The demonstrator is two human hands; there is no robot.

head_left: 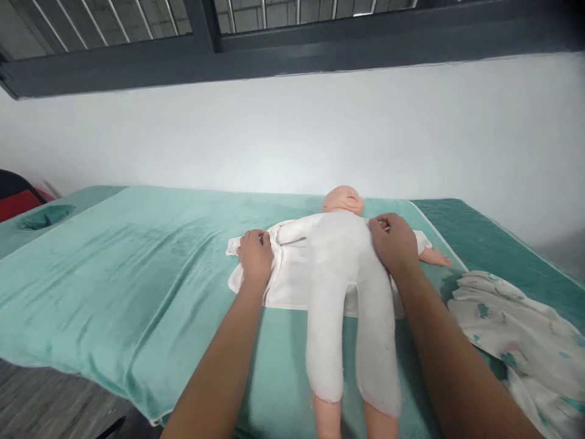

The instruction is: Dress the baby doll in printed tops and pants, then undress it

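A baby doll (338, 256) with a white cloth body lies on its back, head away from me and bare lower legs towards me. Beneath it a white baby shirt (287, 280) is spread open. My left hand (255, 256) is closed on the shirt's left side, by the sleeve, whose cuff (233, 246) sticks out past my fingers. My right hand (393, 241) is closed in a pinch on the shirt beside the doll's shoulder; its fingertips are partly hidden. On that side the doll's hand (436, 256) shows out of the sleeve end.
A light green sheet (114, 274) covers the bed, with darker green at the right. Crumpled white printed cloth (525, 329) lies at the right, near my forearm. Behind the bed stands a white wall (228, 134). A red and black item (18, 198) is at the far left.
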